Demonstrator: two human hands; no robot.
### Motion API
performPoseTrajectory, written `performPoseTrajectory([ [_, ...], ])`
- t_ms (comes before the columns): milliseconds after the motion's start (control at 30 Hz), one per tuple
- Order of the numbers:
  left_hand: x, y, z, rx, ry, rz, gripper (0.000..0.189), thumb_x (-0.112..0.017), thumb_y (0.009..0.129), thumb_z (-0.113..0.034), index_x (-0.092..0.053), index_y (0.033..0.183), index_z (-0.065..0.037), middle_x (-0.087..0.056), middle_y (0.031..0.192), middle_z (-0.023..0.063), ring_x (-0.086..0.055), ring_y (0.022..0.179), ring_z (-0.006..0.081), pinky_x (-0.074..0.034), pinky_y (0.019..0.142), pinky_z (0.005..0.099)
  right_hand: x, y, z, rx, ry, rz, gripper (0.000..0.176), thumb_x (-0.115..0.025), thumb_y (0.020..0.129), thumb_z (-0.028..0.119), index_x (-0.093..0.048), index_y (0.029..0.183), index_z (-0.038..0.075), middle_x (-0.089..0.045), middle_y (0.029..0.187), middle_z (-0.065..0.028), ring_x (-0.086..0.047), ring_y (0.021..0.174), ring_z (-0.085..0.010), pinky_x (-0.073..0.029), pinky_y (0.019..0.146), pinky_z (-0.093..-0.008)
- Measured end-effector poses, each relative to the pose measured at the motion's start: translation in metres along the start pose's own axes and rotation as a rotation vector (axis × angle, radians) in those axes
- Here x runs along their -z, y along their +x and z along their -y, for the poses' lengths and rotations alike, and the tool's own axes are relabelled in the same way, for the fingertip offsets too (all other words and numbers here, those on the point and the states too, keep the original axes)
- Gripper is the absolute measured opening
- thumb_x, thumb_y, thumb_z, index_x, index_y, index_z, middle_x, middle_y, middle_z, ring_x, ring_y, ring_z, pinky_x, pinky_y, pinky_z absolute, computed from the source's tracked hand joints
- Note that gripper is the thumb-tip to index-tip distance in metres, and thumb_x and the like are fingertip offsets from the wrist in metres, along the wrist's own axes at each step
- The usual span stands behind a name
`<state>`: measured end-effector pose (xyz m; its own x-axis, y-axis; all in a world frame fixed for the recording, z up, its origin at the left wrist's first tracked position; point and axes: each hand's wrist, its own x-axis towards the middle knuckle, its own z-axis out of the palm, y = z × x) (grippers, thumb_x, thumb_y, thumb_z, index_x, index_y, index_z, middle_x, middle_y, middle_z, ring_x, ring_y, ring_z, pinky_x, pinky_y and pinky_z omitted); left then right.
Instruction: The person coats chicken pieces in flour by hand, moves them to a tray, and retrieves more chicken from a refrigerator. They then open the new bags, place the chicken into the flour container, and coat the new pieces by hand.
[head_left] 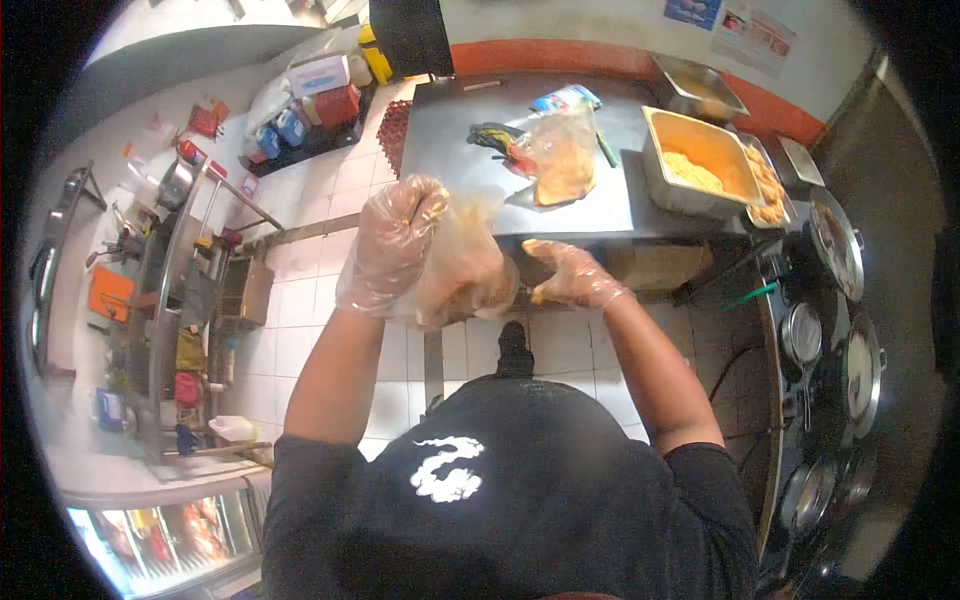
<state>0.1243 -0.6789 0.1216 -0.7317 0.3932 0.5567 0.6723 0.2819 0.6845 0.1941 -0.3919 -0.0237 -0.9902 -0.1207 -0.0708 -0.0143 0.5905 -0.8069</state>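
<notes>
My left hand [395,240], in a clear plastic glove, is closed on the gathered top of a clear plastic bag [462,265]. Something pale brown fills the bag's lower part; its kind is hard to make out. To the right of the bag, my right hand [575,275] is gloved too, its thumb and fingers apart with nothing between them. Just beyond both hands, on the metal table [450,130], lies another clear bag [565,180] with flat tan pieces in it.
A deep metal pan [700,165] of yellow crumbs stands on the table's right, beside a tray of breaded pieces [767,190]. Dark cloth [495,138] and a green-handled tool [607,150] lie near the bag. Pots [840,245] line the right side; a metal rack [170,300] stands left.
</notes>
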Motion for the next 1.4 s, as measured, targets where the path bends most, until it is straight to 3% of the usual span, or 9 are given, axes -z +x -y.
performPoseTrajectory([
  [300, -0.017, 0.148, 0.126, -0.167, -0.018, -0.140, 0.003, -0.071, 0.102, -0.004, -0.069, 0.103, -0.002, -0.065, 0.090, 0.0034, -0.057, 0.080, 0.0109, -0.048, 0.070, 0.0290, 0.126, 0.154, -0.142, -0.402, -0.392, -0.387, 0.045, -0.079, 0.089, 0.019, -0.072, 0.131, 0.004, -0.076, 0.121, -0.0229, -0.074, 0.116, -0.0351, -0.056, 0.103, -0.0427],
  [533, -0.031, 0.162, 0.223, 0.362, -0.201, -0.085, 0.025, -0.086, 0.091, -0.011, -0.070, 0.109, -0.004, -0.065, 0.092, -0.0004, -0.058, 0.086, 0.0085, -0.050, 0.077, 0.0267, 0.174, 0.244, -0.222, -0.384, -0.729, -0.377, 0.027, -0.066, 0.093, 0.025, -0.077, 0.102, 0.003, -0.076, 0.108, -0.0259, -0.073, 0.105, -0.0436, -0.058, 0.097, -0.0523],
  [733, 0.000, 0.204, 0.187, 0.496, 0.339, 0.296, 0.046, -0.087, 0.086, -0.020, -0.068, 0.124, -0.004, -0.073, 0.106, 0.0117, -0.069, 0.097, 0.0218, -0.056, 0.089, 0.0361, 0.187, 0.293, -0.277, -0.211, -0.762, -0.345, 0.027, -0.061, 0.098, 0.020, -0.071, 0.117, 0.003, -0.076, 0.111, -0.0265, -0.073, 0.105, -0.0459, -0.058, 0.096, -0.0540],
  [867, -0.027, 0.249, 0.147, 0.390, 0.723, 0.457, 0.050, -0.079, 0.089, -0.034, -0.069, 0.127, -0.003, -0.074, 0.112, 0.0232, -0.072, 0.107, 0.0371, -0.056, 0.093, 0.0442, 0.200, 0.309, -0.241, -0.642, -0.262, -0.290, 0.036, -0.054, 0.105, 0.019, -0.065, 0.136, 0.005, -0.070, 0.130, -0.0308, -0.068, 0.126, -0.0442, -0.053, 0.108, -0.0506],
  [933, -0.042, 0.244, 0.178, 0.078, 0.802, 0.482, 0.046, -0.073, 0.091, -0.036, -0.071, 0.123, -0.003, -0.074, 0.111, 0.0271, -0.073, 0.106, 0.0399, -0.057, 0.089, 0.0470, 0.197, 0.316, -0.276, -0.578, -0.364, -0.179, 0.045, -0.054, 0.105, 0.016, -0.056, 0.148, 0.005, -0.069, 0.134, -0.0291, -0.067, 0.127, -0.0394, -0.053, 0.108, -0.0476],
  [1000, -0.049, 0.251, 0.190, 0.174, 0.850, 0.680, 0.032, -0.070, 0.089, -0.023, -0.073, 0.115, -0.003, -0.073, 0.106, 0.0236, -0.071, 0.100, 0.0402, -0.056, 0.089, 0.0501, 0.188, 0.312, -0.311, -0.559, -0.241, -0.333, 0.059, -0.055, 0.103, 0.008, -0.044, 0.161, 0.004, -0.068, 0.137, -0.0262, -0.068, 0.122, -0.0329, -0.055, 0.104, -0.0437],
  [1200, -0.031, 0.280, 0.220, 0.119, 0.550, 0.561, 0.021, -0.062, 0.098, -0.010, -0.072, 0.111, 0.003, -0.073, 0.097, 0.0213, -0.069, 0.090, 0.0373, -0.054, 0.083, 0.0441, 0.199, 0.272, -0.120, -0.025, -0.015, -0.702, 0.071, -0.066, 0.101, 0.014, -0.041, 0.168, 0.018, -0.073, 0.126, -0.0182, -0.070, 0.113, -0.0309, -0.055, 0.100, -0.0383],
  [1233, -0.020, 0.286, 0.226, 0.104, 0.579, 0.595, 0.025, -0.063, 0.102, -0.013, -0.072, 0.119, 0.004, -0.075, 0.101, 0.0219, -0.070, 0.091, 0.0357, -0.055, 0.084, 0.0434, 0.211, 0.259, -0.067, 0.007, 0.411, -0.434, 0.075, -0.074, 0.096, 0.024, -0.046, 0.165, 0.020, -0.074, 0.118, -0.0188, -0.071, 0.107, -0.0309, -0.056, 0.097, -0.0390],
  [1400, -0.006, 0.299, 0.233, 0.242, 0.520, 0.545, 0.038, -0.064, 0.107, -0.023, -0.069, 0.132, 0.006, -0.076, 0.111, 0.0272, -0.072, 0.094, 0.0355, -0.056, 0.085, 0.0445, 0.145, 0.262, 0.021, 0.152, -0.382, 0.116, 0.034, -0.068, 0.095, 0.030, -0.075, 0.125, 0.013, -0.078, 0.097, -0.0194, -0.077, 0.086, -0.0362, -0.060, 0.074, -0.0498],
])
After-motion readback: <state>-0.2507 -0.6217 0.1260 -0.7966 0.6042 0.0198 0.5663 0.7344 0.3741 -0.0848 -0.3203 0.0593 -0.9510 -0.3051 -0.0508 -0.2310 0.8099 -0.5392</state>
